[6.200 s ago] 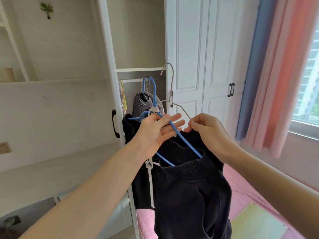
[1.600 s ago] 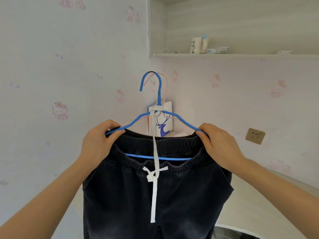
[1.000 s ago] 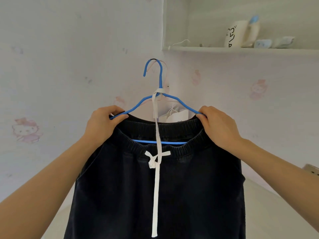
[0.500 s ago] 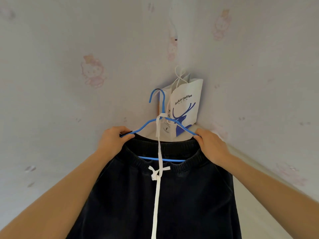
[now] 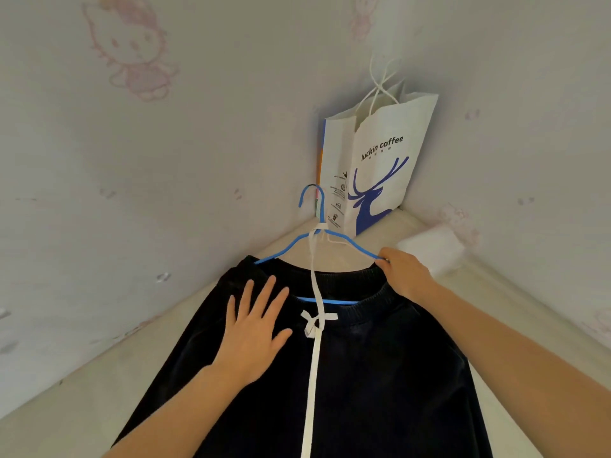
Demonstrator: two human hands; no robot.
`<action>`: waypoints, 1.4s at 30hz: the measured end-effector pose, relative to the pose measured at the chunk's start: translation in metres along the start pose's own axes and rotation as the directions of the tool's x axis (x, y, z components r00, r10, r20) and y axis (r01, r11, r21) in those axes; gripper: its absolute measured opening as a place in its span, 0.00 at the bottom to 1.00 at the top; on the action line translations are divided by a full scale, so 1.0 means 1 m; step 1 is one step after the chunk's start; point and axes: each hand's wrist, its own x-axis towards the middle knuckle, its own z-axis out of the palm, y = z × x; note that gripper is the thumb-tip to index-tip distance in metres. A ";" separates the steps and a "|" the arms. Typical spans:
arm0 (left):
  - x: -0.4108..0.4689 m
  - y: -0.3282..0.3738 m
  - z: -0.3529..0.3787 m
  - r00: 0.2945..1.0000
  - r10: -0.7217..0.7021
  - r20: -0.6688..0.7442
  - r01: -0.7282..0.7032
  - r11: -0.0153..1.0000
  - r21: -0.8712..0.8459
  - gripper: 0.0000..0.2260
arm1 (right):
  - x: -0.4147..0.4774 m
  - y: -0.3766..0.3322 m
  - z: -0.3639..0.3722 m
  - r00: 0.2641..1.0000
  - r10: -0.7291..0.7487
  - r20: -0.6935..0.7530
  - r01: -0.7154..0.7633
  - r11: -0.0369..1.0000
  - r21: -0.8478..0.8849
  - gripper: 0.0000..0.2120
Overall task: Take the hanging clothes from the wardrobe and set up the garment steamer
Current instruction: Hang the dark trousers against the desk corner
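**Trousers laid flat on the tabletop, hook toward the corner**

The left hand [image 5: 254,332] lay flat on the dark trousers [image 5: 390,375], fingers straight and spread, palm down just near of the waistband on its left side, gripping nothing. The right hand [image 5: 405,276] had its fingers curled round the right end of the blue hanger [image 5: 284,248], at the right corner of the waistband.

The trousers were on the pale tabletop [image 5: 82,401], long axis running near to far: waistband at the far end, legs coming toward the viewer and out of the bottom of the picture. The hanger's hook pointed far, into the corner where the two walls met. A white drawstring [image 5: 312,375], knotted in a bow at the waistband, ran along the same axis, its far end looped at the hanger's neck.

In the corner, just beyond the hook, a white paper bag [image 5: 380,127] stood upright, printed "luckin coffee" above a blue deer; the small print on its side was unreadable. A blurred white object [image 5: 429,249] lay right of the hanger. The wallpaper [image 5: 198,143] bore faint pink cartoon cats.
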 end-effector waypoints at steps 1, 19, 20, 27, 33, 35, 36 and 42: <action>-0.006 0.000 0.011 0.999 -0.032 0.029 0.032 0.999 0.006 0.32 | 0.004 0.003 0.003 1.000 0.011 0.005 -0.011 1.000 0.002 0.10; 0.015 -0.002 0.058 0.977 -0.187 0.105 0.189 0.982 -0.008 0.31 | 0.050 0.025 0.051 0.983 0.177 -0.039 -0.174 0.983 0.062 0.12; 0.015 -0.003 0.058 0.978 -0.183 0.103 0.186 0.982 -0.018 0.31 | 0.048 0.025 0.054 0.983 0.167 -0.074 -0.163 0.985 0.054 0.12; 0.010 0.001 0.054 0.978 -0.182 0.103 0.187 0.982 -0.035 0.31 | 0.030 0.020 0.061 0.982 0.078 -0.170 -0.103 0.984 -0.144 0.14; 0.009 0.005 0.048 0.973 -0.203 0.107 0.212 0.974 -0.077 0.31 | 0.010 0.016 0.060 0.994 0.010 -0.108 -0.030 0.982 -0.187 0.22; 0.006 0.007 0.048 0.973 -0.204 0.109 0.212 0.975 -0.065 0.31 | -0.002 0.018 0.062 0.993 -0.027 -0.115 0.003 0.979 -0.205 0.24; 0.003 0.008 0.047 0.974 -0.200 0.107 0.207 0.977 -0.052 0.31 | -0.010 0.018 0.062 0.993 -0.039 -0.116 0.014 0.978 -0.207 0.25; -0.027 0.017 0.046 0.974 -0.189 0.126 0.197 0.979 -0.052 0.30 | -0.083 0.009 0.067 0.999 -0.053 -0.011 0.049 0.980 -0.195 0.30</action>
